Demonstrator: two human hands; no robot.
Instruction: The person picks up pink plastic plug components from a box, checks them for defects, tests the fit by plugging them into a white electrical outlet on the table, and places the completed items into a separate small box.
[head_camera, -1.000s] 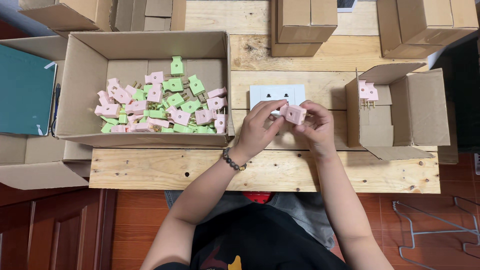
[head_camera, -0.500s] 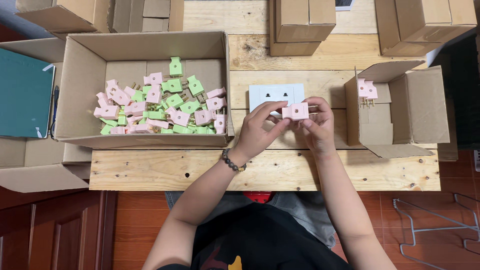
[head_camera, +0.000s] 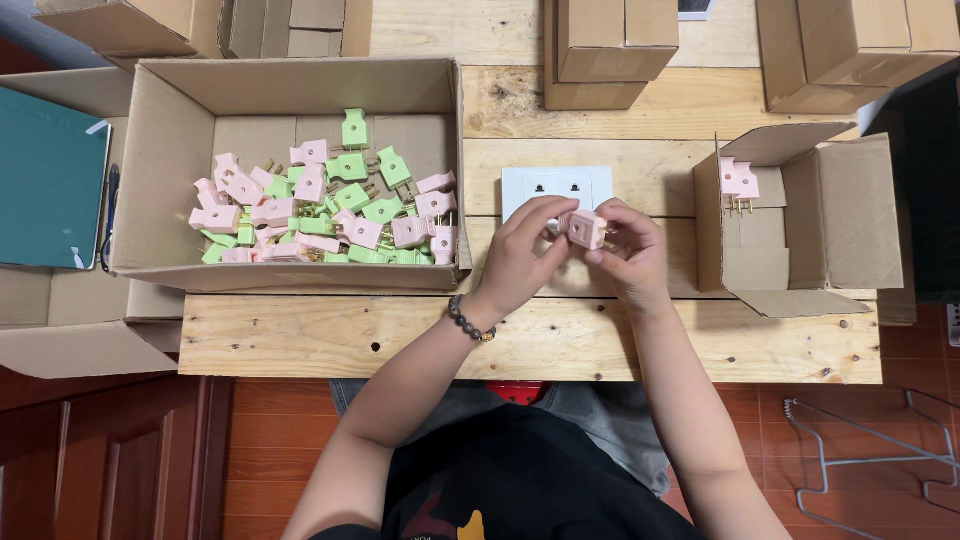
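Wooden plank bench (head_camera: 330, 340), cardboard boxes all round. Both hands meet over the middle: left hand (head_camera: 525, 255) and right hand (head_camera: 628, 255) each pinch the same pink plug (head_camera: 586, 229), fingers closed on it from either side, held just above the bench. White socket plate (head_camera: 556, 187) lies flat right behind the plug. Big open box (head_camera: 300, 75) to the left holds a loose heap of pink and green plugs (head_camera: 320, 215). Smaller open box (head_camera: 850, 215) to the right has pink plugs (head_camera: 738, 181) at its near-left wall.
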